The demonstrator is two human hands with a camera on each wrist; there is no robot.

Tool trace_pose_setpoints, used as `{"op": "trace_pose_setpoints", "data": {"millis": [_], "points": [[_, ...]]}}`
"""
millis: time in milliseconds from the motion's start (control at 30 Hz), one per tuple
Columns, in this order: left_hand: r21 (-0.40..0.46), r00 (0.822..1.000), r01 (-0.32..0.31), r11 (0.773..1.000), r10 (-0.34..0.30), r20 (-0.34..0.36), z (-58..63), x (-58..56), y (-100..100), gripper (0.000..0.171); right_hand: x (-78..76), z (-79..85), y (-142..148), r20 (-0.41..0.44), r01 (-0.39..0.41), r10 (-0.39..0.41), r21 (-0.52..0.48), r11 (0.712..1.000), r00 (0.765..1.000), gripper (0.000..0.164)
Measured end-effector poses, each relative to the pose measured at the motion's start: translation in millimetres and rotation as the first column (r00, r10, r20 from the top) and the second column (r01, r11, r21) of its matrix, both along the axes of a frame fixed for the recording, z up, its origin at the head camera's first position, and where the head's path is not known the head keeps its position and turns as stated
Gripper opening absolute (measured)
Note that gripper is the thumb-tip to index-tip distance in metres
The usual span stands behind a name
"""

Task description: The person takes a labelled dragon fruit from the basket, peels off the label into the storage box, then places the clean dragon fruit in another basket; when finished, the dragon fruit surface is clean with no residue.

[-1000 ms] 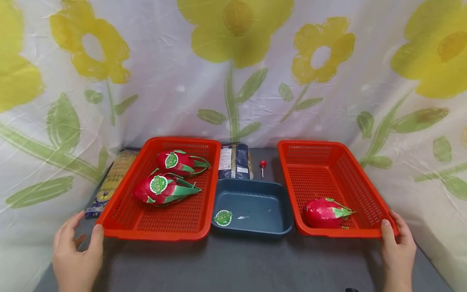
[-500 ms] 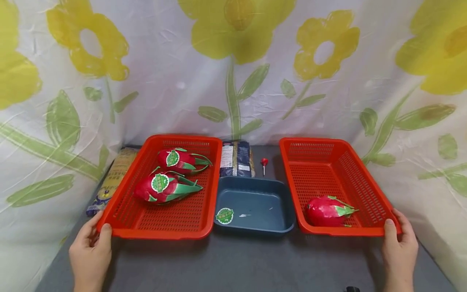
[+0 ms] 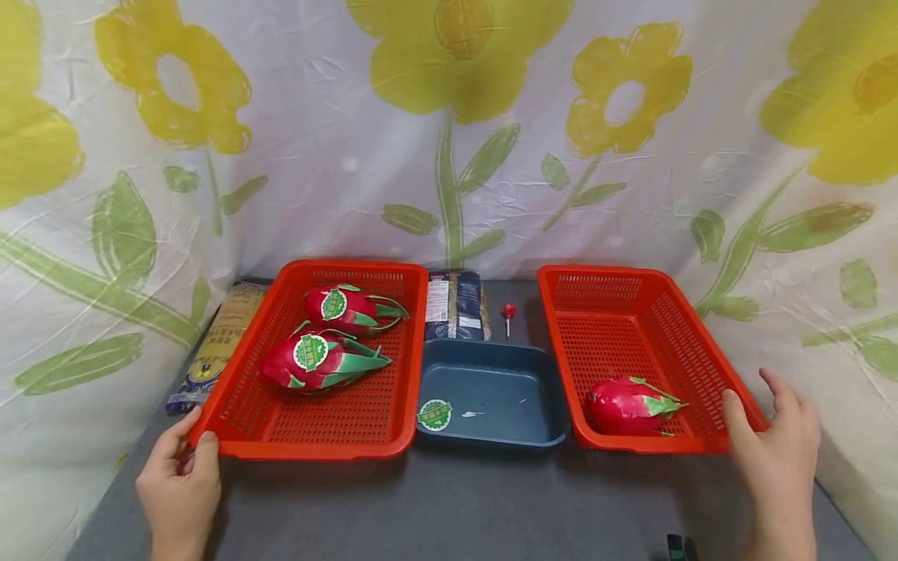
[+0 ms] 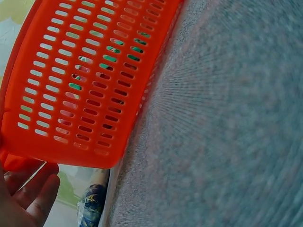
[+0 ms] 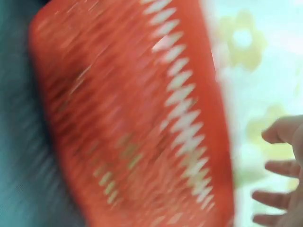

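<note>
Red slotted basket point(image 3: 312, 449), two dragon fruits point(image 3: 284, 365) inside, left fingers point(image 3: 206, 454) gripping its corner, right fingers point(image 3: 737, 415) spread beside matching basket point(image 3: 596, 323).

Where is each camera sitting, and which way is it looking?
Head: on the person's head, facing forward and down at the left red basket, blue tray and right red basket; the left hand and right hand show.
Left wrist: on that wrist, facing the left red basket's holed side; left fingers show at lower left.
Right wrist: on that wrist, a blurry look at the right red basket's side; right fingers show at the right edge.
Shared: head and left wrist both see the left red basket.
</note>
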State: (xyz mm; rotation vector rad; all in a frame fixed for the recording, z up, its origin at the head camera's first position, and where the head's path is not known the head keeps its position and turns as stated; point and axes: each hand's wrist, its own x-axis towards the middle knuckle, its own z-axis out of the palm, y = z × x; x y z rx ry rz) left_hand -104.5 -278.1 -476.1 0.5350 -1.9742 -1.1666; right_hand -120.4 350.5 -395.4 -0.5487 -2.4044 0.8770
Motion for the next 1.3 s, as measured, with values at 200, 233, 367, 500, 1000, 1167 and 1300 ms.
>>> {"op": "trace_pose_setpoints", "data": {"millis": [200, 233, 367, 500, 1000, 1167, 1300], "points": [[0.010, 0.999, -0.024, 1.000, 0.024, 0.020, -0.1, 2.7, -2.5, 0.036, -14.6, 38.7, -47.1, -0.118, -0.266, 0.278, 0.106, 0.958, 0.953, 0.054], [0.011, 1.000, -0.024, 1.000, 0.024, 0.019, -0.3, 3.2, -2.6, 0.036, -16.5, 43.6, -55.8, -0.136, -0.292, 0.307, 0.120, 0.949, 0.942, 0.054], [0.021, 1.000, -0.014, 1.000, 0.014, 0.002, -2.2, 4.4, -3.1, 0.036, -22.1, 60.8, -88.7, -0.185, -0.402, 0.426, 0.155, 0.903, 0.886, 0.055], [0.023, 1.000, -0.013, 1.000, 0.013, 0.021, -3.6, 4.6, -3.4, 0.036, -29.5, 73.2, -118.9, -0.192, -0.500, 0.530, 0.184, 0.846, 0.826, 0.056], [-0.008, 1.000, 0.007, 1.000, -0.007, -0.009, -0.6, 2.1, -2.7, 0.035, -61.1, 82.9, -230.5, -0.249, -0.825, 0.830, 0.158, 0.543, 0.499, 0.047], [-0.008, 1.000, 0.011, 1.000, -0.011, -0.008, -0.6, 0.6, -0.7, 0.035, -72.0, 72.6, -273.0, -0.228, -0.881, 0.886, 0.164, 0.444, 0.404, 0.041], [-0.008, 1.000, 0.016, 1.000, -0.016, -0.006, -2.2, -0.2, -0.6, 0.035, -79.2, 60.3, -303.7, -0.157, -0.909, 0.913, 0.125, 0.398, 0.377, 0.039]]}}
